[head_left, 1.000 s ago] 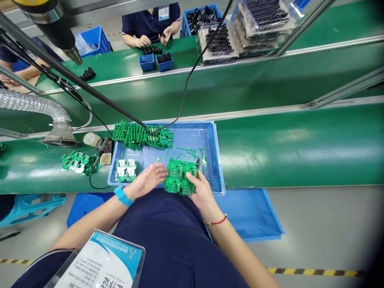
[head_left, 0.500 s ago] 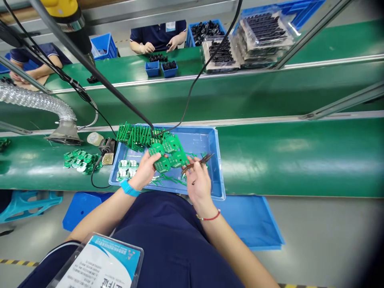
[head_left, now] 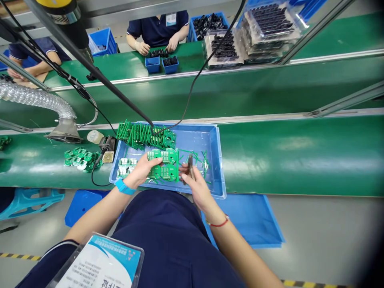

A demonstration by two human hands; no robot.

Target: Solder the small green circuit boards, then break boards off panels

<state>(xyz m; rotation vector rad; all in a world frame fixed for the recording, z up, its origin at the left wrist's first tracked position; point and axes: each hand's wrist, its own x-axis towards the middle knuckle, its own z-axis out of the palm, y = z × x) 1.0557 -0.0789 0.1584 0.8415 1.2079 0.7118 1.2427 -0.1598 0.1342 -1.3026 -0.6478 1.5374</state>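
My left hand [head_left: 143,170] is closed on the left side of a green circuit board panel [head_left: 169,173], its thumb on top. The panel is made of several rounded boards joined together, with a thin strip along its right edge. In my right hand [head_left: 198,185] is a pair of dark pliers [head_left: 191,161], tips pointing away from me. The fingers of that hand are by the panel's right edge; whether they touch it I cannot tell. Both hands are over a blue tray [head_left: 221,172]. More green panels [head_left: 141,136] stand in a row at its back left, and cut green strips [head_left: 205,165] lie at its right.
Left of the tray are a soldering iron stand [head_left: 108,146] and a pile of separate boards [head_left: 80,159]. A fume duct [head_left: 64,130] hangs further left. Cables and a hanging power screwdriver [head_left: 69,24] are overhead. Across the line, a person handles black parts [head_left: 159,53].
The panel has come down nearer to me and now lies flatter and squarer. My right hand has turned, swinging the pliers from pointing right to pointing forward.
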